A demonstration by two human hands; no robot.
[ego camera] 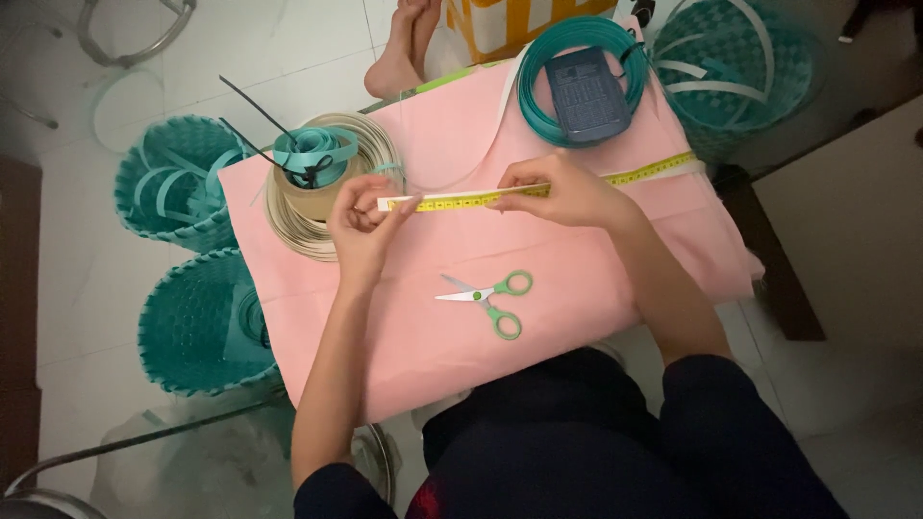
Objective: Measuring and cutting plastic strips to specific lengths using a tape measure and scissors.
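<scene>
Left hand [361,223] pinches the left end of a yellow measuring tape [577,185]; right hand [562,190] presses it down further along. A pale strip [399,203] lies under the tape at its left end. The tape's long axis runs left to right, rising slightly toward the far right. Surface [577,279]: glass, covered by a pink cloth, over a white tiled floor. Green-handled scissors [488,296] lie near, blades pointing left. Far left, a cream strip coil [288,226] bearing a teal roll [315,152]; far, a teal coil [538,106] round a dark device [586,94]. Teal woven baskets [197,322] stand on the floor at left.
</scene>
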